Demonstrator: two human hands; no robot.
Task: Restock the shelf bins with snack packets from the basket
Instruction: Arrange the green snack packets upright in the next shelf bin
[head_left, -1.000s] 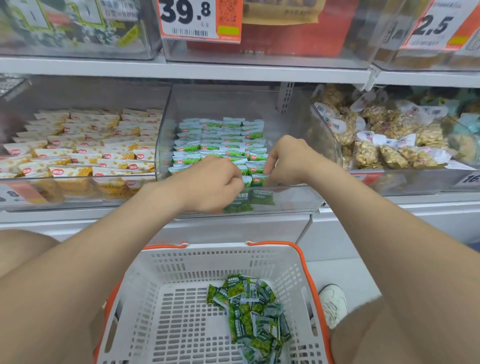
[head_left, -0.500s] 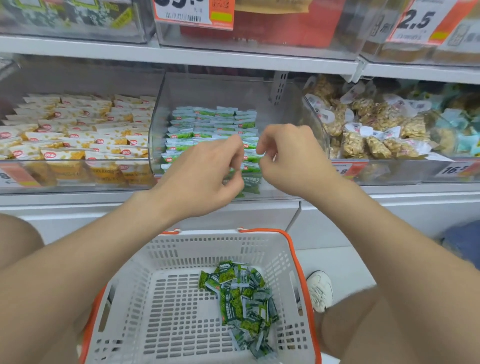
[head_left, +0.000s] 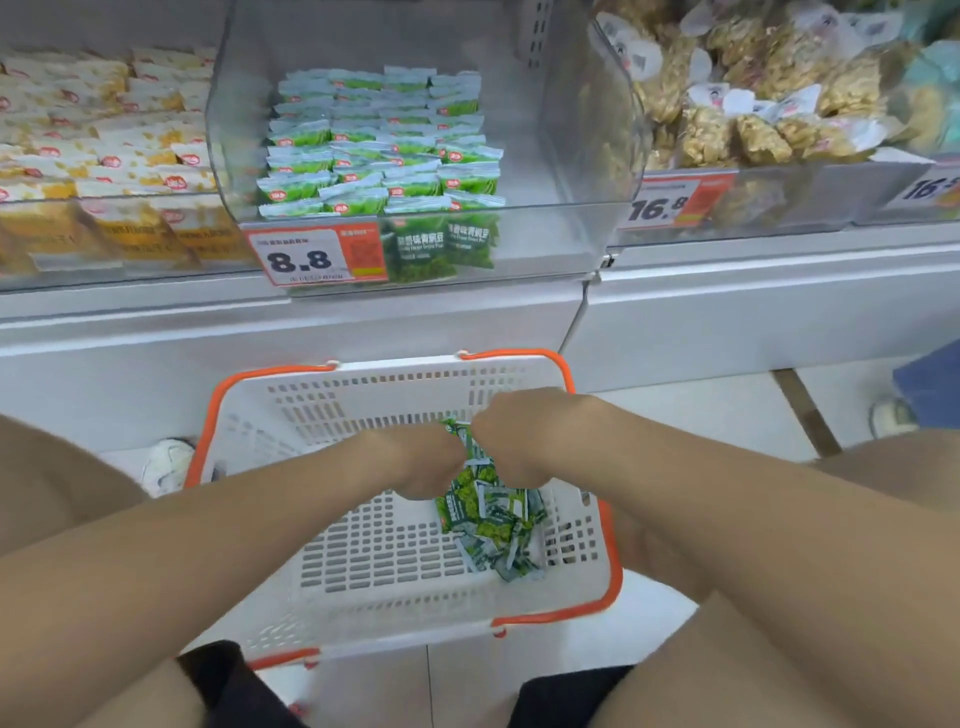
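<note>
Pick-up from basket, the step in hand. Left hand (head_left: 415, 462) and right hand (head_left: 519, 441) are both low inside the white basket (head_left: 395, 384), knuckles up, side by side over the far end of the pile of green snack packets (head_left: 488, 525). The pile lies right of centre on the basket floor.

Grip: the fingers of both hands curl downward out of sight. Whether either grip has closed on packets or only touches them cannot be told. One packet edge shows between the two hands.

Method, as judged:
- Gather a small flat stack, not a loose fistful, with packets facing one way.
- Lift straight up, clear of the basket's far wall.
- Carry to the middle bin (head_left: 379, 145), far and above, where matching green packets sit in rows behind the 8.8 price tag (head_left: 311, 257).
- Lay them at the near edge, in line with the existing rows.

Not legible: fingertips, packets beneath the hands, small print on packets.

Cut off: left bin (head_left: 104, 156) of yellow packets, right bin (head_left: 753, 114) of puffed snacks, top of the middle bin.
</note>
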